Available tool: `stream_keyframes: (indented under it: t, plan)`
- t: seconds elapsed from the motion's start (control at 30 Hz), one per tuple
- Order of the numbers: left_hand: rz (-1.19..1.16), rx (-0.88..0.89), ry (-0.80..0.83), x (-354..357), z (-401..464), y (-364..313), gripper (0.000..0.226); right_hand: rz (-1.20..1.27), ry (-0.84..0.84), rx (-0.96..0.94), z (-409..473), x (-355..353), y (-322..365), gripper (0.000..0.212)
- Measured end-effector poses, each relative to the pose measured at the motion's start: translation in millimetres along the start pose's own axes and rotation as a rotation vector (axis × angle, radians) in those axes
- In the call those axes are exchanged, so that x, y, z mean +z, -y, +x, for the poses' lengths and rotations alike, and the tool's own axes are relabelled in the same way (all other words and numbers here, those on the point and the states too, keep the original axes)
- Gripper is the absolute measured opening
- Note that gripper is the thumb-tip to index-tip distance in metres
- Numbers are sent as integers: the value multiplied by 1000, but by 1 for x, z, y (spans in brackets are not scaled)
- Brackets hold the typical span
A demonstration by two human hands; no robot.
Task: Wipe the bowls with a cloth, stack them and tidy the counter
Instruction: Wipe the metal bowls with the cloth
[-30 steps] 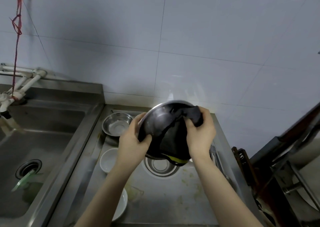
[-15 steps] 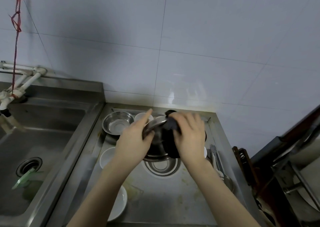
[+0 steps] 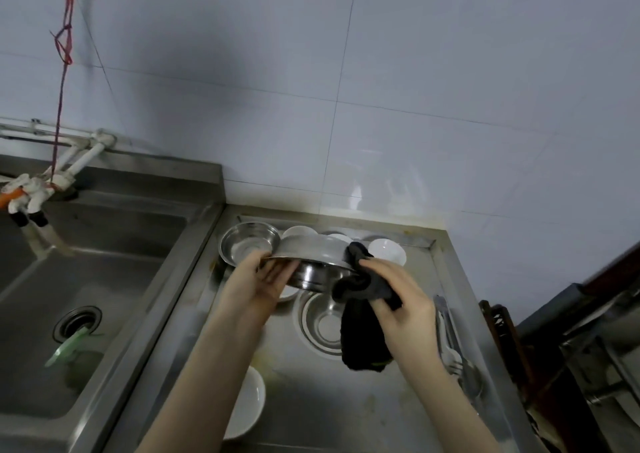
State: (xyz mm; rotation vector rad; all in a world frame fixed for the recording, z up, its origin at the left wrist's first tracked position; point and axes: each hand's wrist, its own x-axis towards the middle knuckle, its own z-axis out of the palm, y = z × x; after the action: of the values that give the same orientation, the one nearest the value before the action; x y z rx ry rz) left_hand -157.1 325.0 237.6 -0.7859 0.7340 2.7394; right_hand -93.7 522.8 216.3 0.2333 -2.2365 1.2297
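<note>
Steel bowl point(image 3: 313, 257), dark crumpled cloth point(image 3: 363, 317)

The cloth point(image 3: 363, 328) is black. The big bowl point(image 3: 311, 262) is shiny silver, and so is the desk point(image 3: 346, 411). The small bowls point(image 3: 387, 250) are white. The string point(image 3: 62, 82) is red. The wall tiles point(image 3: 415, 89) are white.

I am holding a steel bowl point(image 3: 311, 262) above the counter point(image 3: 346, 404), my left hand point(image 3: 261, 279) at its left rim, my right hand point(image 3: 398, 300) at its right with the cloth point(image 3: 363, 328) hanging below. Another steel bowl point(image 3: 322, 324) is sitting beneath it, a third point(image 3: 247, 245) behind-left. The sink point(image 3: 69, 279) is lying to the left, utensils point(image 3: 453, 348) to the right.
</note>
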Motion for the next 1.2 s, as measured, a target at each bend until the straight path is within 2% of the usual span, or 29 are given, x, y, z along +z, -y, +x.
stream_keyframes:
  t: [0.07, 0.17, 0.23, 0.27, 0.37, 0.43, 0.53, 0.6, 0.67, 0.7, 0.73, 0.8, 0.87, 0.9, 0.97, 1.03, 1.13, 1.2]
  plan:
    - [30, 64, 54, 1, 4, -8, 20, 87, 51, 139, 1, -8, -2, 56]
    - [380, 253, 154, -2, -1, -11, 52, 220, -50, 319, 8, -19, 1, 54]
    - [640, 362, 213, 2, -11, -4, 71, 174, -96, 235, 10, -21, 13, 47]
    - [713, 390, 246, 6, -18, 1, 74, 136, -79, 154, 10, -19, 21, 45]
    - [799, 423, 353, 16, -39, 20, 53, 50, 92, -39, 4, 1, 41, 42]
    - [877, 453, 455, 16, -47, 27, 40, 33, 108, -48, 6, 9, 45, 39]
    - [1009, 476, 551, 12, -54, 27, 43, 140, 64, 107, 31, 4, 44, 38]
    - [1087, 458, 576, 8, -57, 27, 42, 184, 21, 270, 57, -5, 39, 27]
    - [1049, 418, 557, 6, -58, 27, 41, 197, 12, 408, 73, -7, 34, 16]
    - [1004, 397, 523, 5, -57, 26, 41, 172, 27, 404, 72, -5, 34, 14]
    - [960, 381, 480, 6, -56, 25, 40, 114, 53, 331, 64, -2, 38, 19]
    - [870, 349, 403, 9, -49, 20, 36, -16, 153, 34, 34, 10, 48, 38]
    - [774, 326, 390, 12, -45, 16, 33, -151, 233, -251, 7, 22, 52, 43]
    - [764, 328, 395, 15, -45, 15, 32, -165, 228, -306, 2, 25, 51, 43]
    - [791, 346, 391, 16, -45, 15, 31, -82, 149, -204, 11, 26, 50, 41]
    - [843, 369, 387, 14, -46, 16, 33, 47, 38, 64, 32, 25, 49, 37]
    - [833, 388, 394, 8, -49, 16, 34, 165, -58, 498, 72, 15, 33, 19]
    - [781, 426, 352, 7, -47, 16, 32, 165, -19, 575, 78, 14, 26, 19]
